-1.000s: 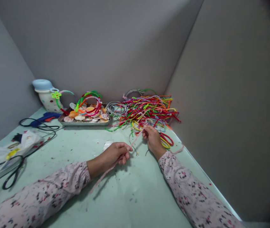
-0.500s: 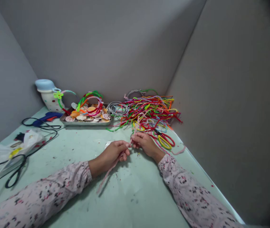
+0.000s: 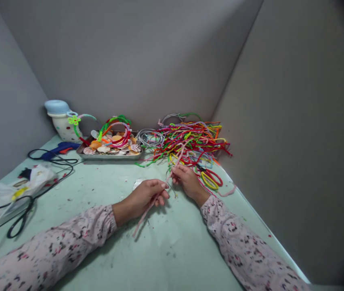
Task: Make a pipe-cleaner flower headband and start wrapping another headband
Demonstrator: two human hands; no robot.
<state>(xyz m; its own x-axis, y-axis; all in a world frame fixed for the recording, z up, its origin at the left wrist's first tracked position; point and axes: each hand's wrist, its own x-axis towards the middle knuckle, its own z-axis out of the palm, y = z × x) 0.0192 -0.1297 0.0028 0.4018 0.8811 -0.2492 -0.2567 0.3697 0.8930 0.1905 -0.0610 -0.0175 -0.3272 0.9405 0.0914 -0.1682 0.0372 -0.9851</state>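
Observation:
My left hand (image 3: 147, 196) pinches a fuzzy pink stem (image 3: 143, 222), whose tail hangs down below the palm toward the table. Just to the right, my right hand (image 3: 187, 181) is closed on the same pink stem, and its other end rises above the fingers toward the coloured pile. A thin grey wire loop (image 3: 172, 189) shows between the two hands, partly hidden by the fingers. Beside my left hand lies a pale, shiny flat piece (image 3: 138, 183), half covered.
Behind are a metal tray (image 3: 111, 157) of shells and fuzzy rings, a grey wire coil (image 3: 150, 138) and a pile of coloured stems (image 3: 193, 139). Scissors (image 3: 210, 180) lie right. A lidded cup (image 3: 64, 126), black cable (image 3: 23, 216) and plastic bag (image 3: 38, 178) are left.
My right hand has moved slightly up and away from my left, showing more pink stem and wire between them. The hanging pink tail has shifted right and appears shorter.

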